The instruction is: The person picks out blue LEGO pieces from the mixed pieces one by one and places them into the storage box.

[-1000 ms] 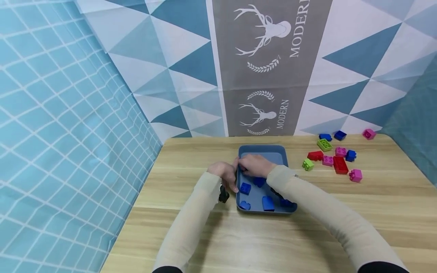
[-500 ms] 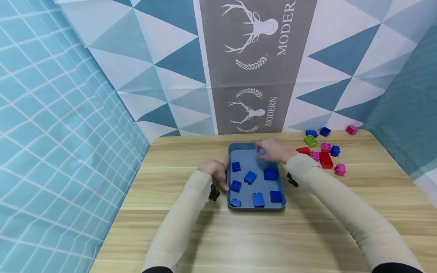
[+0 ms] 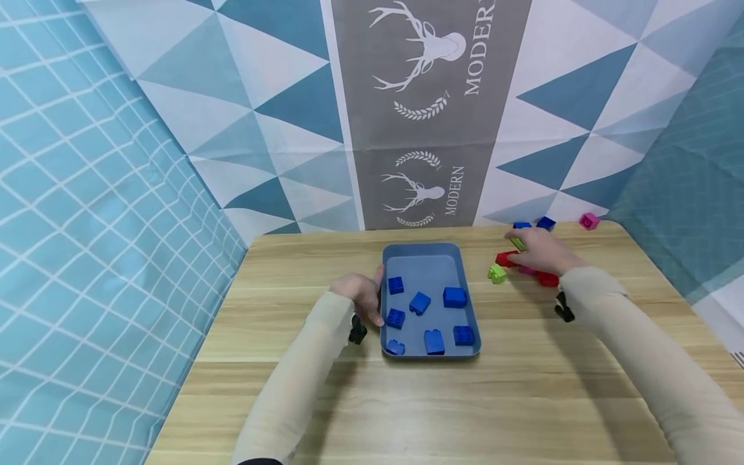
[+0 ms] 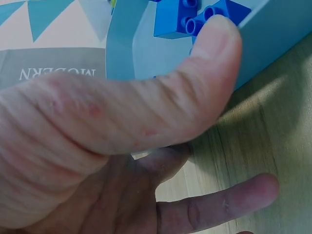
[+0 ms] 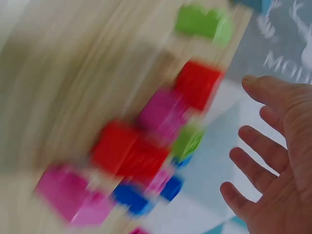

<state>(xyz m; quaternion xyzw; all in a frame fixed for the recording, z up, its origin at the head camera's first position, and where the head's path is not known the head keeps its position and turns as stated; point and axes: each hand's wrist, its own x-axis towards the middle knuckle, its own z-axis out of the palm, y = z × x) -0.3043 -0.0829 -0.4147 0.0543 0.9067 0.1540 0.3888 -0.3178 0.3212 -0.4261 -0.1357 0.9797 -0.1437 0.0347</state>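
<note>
My left hand (image 3: pixel 357 292) rests at the left rim of a grey-blue tray (image 3: pixel 425 268). In the left wrist view its thumb (image 4: pixel 214 63) lies over the tray wall near blue bricks (image 4: pixel 171 18), while the other fingers extend outside, above the wood. Several blue toy bricks (image 3: pixel 454 297) lie spread in the tray. My right hand (image 3: pixel 540 250) hovers over the loose bricks right of the tray, holding nothing, its fingers spread and relaxed. Nearest to its fingertips are a red brick (image 3: pixel 507 259) and a lime green one (image 3: pixel 519 243), partly hidden by the hand.
Another lime green brick (image 3: pixel 496 274) lies between tray and right hand. Blue bricks (image 3: pixel 546 223) and a pink brick (image 3: pixel 589 221) sit at the table's back edge, by the patterned cloth (image 3: pixel 418 129). More red and pink bricks (image 5: pixel 68 195) show in the right wrist view.
My right hand has left the tray's upper part and moved right, over the loose bricks. The blue bricks it covered now show. My left hand stays at the tray; the head view has shifted slightly.
</note>
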